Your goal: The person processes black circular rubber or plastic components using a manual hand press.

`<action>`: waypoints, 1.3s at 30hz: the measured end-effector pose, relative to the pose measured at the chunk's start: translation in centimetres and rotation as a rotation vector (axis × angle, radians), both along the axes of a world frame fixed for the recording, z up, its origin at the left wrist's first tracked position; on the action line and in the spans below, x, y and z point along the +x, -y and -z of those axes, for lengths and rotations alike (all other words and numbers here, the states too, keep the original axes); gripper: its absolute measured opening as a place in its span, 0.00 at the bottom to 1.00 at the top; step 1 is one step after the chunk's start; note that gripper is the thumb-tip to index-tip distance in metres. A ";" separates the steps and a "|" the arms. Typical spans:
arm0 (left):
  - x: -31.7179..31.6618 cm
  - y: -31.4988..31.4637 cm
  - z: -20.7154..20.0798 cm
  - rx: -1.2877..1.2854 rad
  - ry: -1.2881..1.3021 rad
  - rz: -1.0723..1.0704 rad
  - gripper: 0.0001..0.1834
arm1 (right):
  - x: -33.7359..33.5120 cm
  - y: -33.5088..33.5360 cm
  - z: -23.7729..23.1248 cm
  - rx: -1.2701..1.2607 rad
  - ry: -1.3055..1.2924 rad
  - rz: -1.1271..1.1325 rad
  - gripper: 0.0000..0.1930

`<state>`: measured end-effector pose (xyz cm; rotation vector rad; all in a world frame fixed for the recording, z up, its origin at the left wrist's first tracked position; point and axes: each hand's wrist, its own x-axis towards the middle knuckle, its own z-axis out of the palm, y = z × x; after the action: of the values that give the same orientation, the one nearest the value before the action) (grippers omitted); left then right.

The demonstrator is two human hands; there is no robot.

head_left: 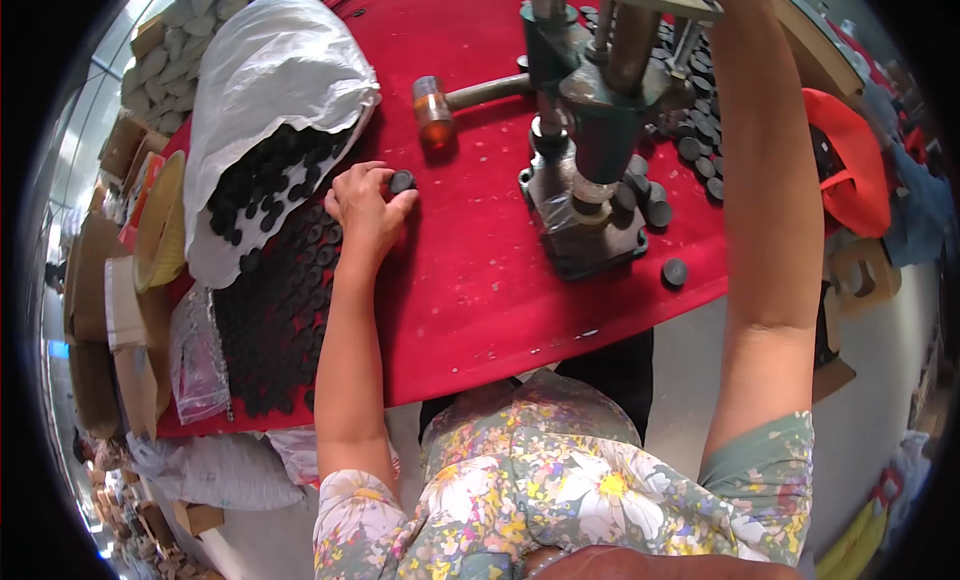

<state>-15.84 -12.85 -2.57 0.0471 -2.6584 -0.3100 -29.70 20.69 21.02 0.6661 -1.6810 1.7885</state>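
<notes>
My left hand [368, 208] rests low over the red-covered table, its thumb and fingers closed around a small round black cap [402, 181]. Just left of it lies a spread of small black rings [275, 325]. To the right stands a green bench press [607, 130] with a metal base; black caps sit close by its column, and a single black cap [675, 272] lies at its front right. My right arm [768, 200] reaches up past the press, and its hand is beyond the top edge of the picture.
An opened white sack [285, 70] spills black pieces at the left. Behind the press lies a mallet [433, 112] with an amber head. More black caps heap up at the back right [700, 130]. A red bag [848, 165] and cardboard boxes [865, 275] stand beyond the table's right side.
</notes>
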 end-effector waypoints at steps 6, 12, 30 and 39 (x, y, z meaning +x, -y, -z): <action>1.7 -11.5 -2.3 0.196 -0.083 0.503 0.19 | 1.1 0.8 -0.3 0.002 -0.011 0.035 0.10; 0.7 -16.7 -0.9 0.361 -0.060 0.527 0.22 | 0.9 0.8 -0.1 -0.053 -0.008 -0.014 0.11; 0.4 -16.2 -0.4 0.749 0.196 0.423 0.27 | 8.4 -0.1 3.0 -0.288 -0.342 -0.036 0.13; 0.3 -16.5 0.1 0.801 0.110 0.550 0.33 | 18.0 -7.6 18.6 -0.122 -0.571 -0.089 0.22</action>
<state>-15.52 3.65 -2.62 -0.4265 -2.4211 -1.5563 -11.69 28.31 2.39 1.0870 -1.1646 1.5441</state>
